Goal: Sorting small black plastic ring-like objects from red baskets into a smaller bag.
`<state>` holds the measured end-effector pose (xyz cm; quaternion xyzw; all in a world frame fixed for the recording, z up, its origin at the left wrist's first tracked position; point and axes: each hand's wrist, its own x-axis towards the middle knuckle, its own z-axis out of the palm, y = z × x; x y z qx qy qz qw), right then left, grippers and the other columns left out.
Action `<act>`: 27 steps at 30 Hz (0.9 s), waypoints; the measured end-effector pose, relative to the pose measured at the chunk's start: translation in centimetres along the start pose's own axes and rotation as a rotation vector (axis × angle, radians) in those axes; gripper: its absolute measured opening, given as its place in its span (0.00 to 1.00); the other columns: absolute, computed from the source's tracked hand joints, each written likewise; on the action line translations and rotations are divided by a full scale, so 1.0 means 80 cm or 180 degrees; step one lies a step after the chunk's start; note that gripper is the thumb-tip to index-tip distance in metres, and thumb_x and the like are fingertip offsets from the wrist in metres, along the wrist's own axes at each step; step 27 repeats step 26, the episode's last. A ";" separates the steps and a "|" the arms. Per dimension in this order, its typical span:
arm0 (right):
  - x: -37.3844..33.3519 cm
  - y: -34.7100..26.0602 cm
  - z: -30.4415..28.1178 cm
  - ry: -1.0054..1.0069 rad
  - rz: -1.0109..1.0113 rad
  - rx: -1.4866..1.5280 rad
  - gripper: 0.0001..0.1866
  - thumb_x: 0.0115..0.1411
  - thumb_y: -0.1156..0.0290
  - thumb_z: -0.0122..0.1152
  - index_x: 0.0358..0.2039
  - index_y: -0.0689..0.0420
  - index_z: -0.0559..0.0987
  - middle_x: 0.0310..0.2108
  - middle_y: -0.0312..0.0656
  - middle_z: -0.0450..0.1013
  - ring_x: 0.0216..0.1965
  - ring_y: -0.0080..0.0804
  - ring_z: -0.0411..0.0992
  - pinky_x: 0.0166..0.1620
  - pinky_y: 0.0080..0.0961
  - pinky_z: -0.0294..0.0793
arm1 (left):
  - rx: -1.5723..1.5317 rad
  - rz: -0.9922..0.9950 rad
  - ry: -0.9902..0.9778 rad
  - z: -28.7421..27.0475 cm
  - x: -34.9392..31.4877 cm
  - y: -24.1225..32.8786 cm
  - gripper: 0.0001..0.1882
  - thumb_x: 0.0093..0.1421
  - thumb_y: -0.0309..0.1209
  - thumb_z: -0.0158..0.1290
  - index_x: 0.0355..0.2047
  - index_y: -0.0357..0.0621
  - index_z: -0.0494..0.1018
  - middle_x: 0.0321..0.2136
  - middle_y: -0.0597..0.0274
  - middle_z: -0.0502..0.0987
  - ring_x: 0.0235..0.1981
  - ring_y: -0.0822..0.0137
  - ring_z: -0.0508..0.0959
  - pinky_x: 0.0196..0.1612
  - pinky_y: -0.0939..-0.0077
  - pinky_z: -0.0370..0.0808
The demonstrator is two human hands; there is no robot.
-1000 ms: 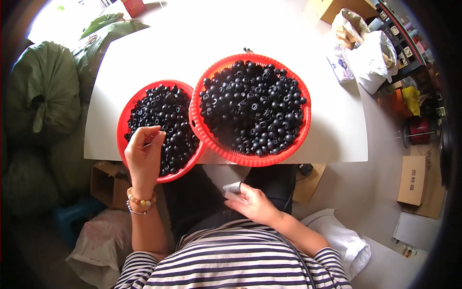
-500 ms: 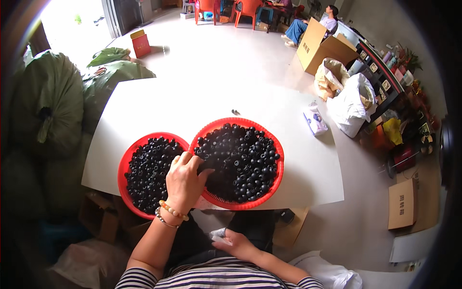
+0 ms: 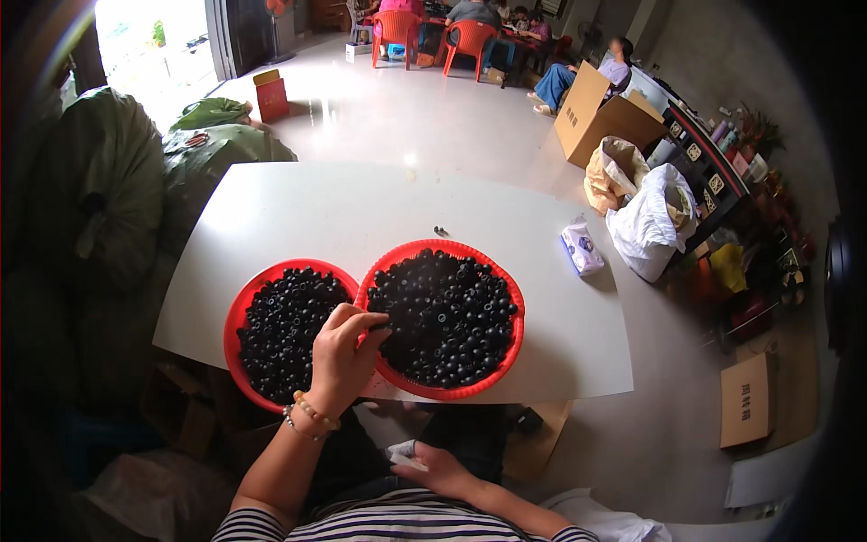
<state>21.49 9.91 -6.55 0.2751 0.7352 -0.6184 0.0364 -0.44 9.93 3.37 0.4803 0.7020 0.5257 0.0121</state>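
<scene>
Two round red plastic baskets stand side by side at the near edge of the table. The left basket [image 3: 237, 361] and the larger right basket [image 3: 517, 339] are both filled with small black hollow bead-like pieces [image 3: 442, 318]. My left hand [image 3: 343, 354], with two bracelets at its wrist, reaches over where the rims meet. Its thumb and forefinger pinch together above the right basket's pieces; what is between them is lost against the black. Low at my lap, my right hand [image 3: 440, 471] is curled around a crumpled white tissue-like piece [image 3: 408, 456].
A white table [image 3: 361, 203] holds the baskets, a few loose black pieces [image 3: 440, 231] and a purple-white packet [image 3: 581, 248]. Green sacks [image 3: 104, 190] crowd the left. A white sack [image 3: 655, 221] and an open carton [image 3: 601, 117] stand right. People sit farther back.
My left thumb and forefinger have closed into a pinch near the right basket's left rim. My view has tilted slightly upward. The right hand stays low with the white piece.
</scene>
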 end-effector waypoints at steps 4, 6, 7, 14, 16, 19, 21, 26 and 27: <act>-0.006 -0.005 -0.001 0.0014 -0.0008 0.0021 0.26 0.50 0.50 0.57 0.34 0.62 0.70 0.31 0.51 0.73 0.35 0.43 0.73 0.37 0.29 0.69 | -0.0904 -0.0126 -0.0332 -0.024 -0.013 0.007 0.06 0.48 0.20 0.55 0.29 0.37 0.73 0.26 0.68 0.71 0.21 0.81 0.68 0.22 0.85 0.67; -0.009 -0.016 -0.002 -0.0027 0.0025 0.0041 0.26 0.50 0.50 0.57 0.34 0.62 0.70 0.31 0.51 0.73 0.35 0.43 0.73 0.38 0.29 0.69 | -0.2153 -0.1167 -0.0527 -0.032 -0.028 0.017 0.05 0.51 0.22 0.54 0.30 0.36 0.73 0.26 0.67 0.73 0.23 0.80 0.71 0.24 0.86 0.69; -0.010 -0.018 -0.001 -0.0028 0.0034 0.0026 0.26 0.50 0.50 0.57 0.35 0.62 0.70 0.31 0.51 0.73 0.35 0.42 0.73 0.38 0.29 0.69 | -0.2784 -0.1685 -0.0627 -0.036 -0.034 0.023 0.05 0.52 0.23 0.53 0.30 0.36 0.72 0.26 0.67 0.73 0.24 0.80 0.72 0.25 0.87 0.70; -0.016 -0.025 0.003 -0.0016 0.0110 -0.0022 0.24 0.51 0.52 0.56 0.36 0.61 0.70 0.32 0.47 0.73 0.36 0.35 0.72 0.40 0.26 0.68 | -0.3799 -0.2278 -0.1133 -0.045 -0.065 0.026 0.06 0.54 0.24 0.52 0.32 0.38 0.69 0.25 0.64 0.73 0.24 0.75 0.73 0.31 0.81 0.74; -0.023 -0.045 -0.002 -0.0010 0.0172 0.0146 0.23 0.52 0.54 0.57 0.38 0.61 0.70 0.33 0.45 0.73 0.37 0.30 0.72 0.41 0.24 0.68 | -0.3814 -0.2173 -0.1223 -0.044 -0.074 0.027 0.06 0.53 0.24 0.53 0.31 0.38 0.69 0.26 0.65 0.73 0.24 0.76 0.73 0.31 0.82 0.73; -0.025 -0.053 -0.002 0.0127 0.0224 0.0354 0.19 0.53 0.60 0.58 0.40 0.60 0.70 0.34 0.41 0.73 0.37 0.24 0.70 0.41 0.20 0.67 | -0.3457 -0.2232 -0.1380 -0.047 -0.091 0.025 0.06 0.53 0.25 0.54 0.30 0.38 0.69 0.25 0.66 0.72 0.25 0.77 0.73 0.31 0.83 0.73; -0.027 -0.054 0.001 0.0253 -0.0023 0.0736 0.17 0.54 0.65 0.58 0.41 0.60 0.70 0.35 0.38 0.72 0.37 0.21 0.69 0.41 0.18 0.67 | -0.3598 -0.2380 -0.1410 -0.046 -0.107 0.021 0.06 0.53 0.25 0.53 0.30 0.39 0.68 0.23 0.66 0.72 0.24 0.76 0.73 0.30 0.83 0.73; -0.032 -0.062 -0.006 0.0275 -0.0334 0.1343 0.20 0.55 0.71 0.56 0.48 0.58 0.65 0.39 0.36 0.70 0.41 0.18 0.67 0.45 0.12 0.64 | -0.3880 -0.2930 -0.1578 -0.038 -0.153 -0.004 0.06 0.54 0.28 0.52 0.29 0.42 0.68 0.22 0.65 0.72 0.24 0.73 0.74 0.30 0.81 0.73; -0.032 -0.062 -0.006 0.0275 -0.0334 0.1343 0.20 0.55 0.71 0.56 0.48 0.58 0.65 0.39 0.36 0.70 0.41 0.18 0.67 0.45 0.12 0.64 | -0.3880 -0.2930 -0.1578 -0.038 -0.153 -0.004 0.06 0.54 0.28 0.52 0.29 0.42 0.68 0.22 0.65 0.72 0.24 0.73 0.74 0.30 0.81 0.73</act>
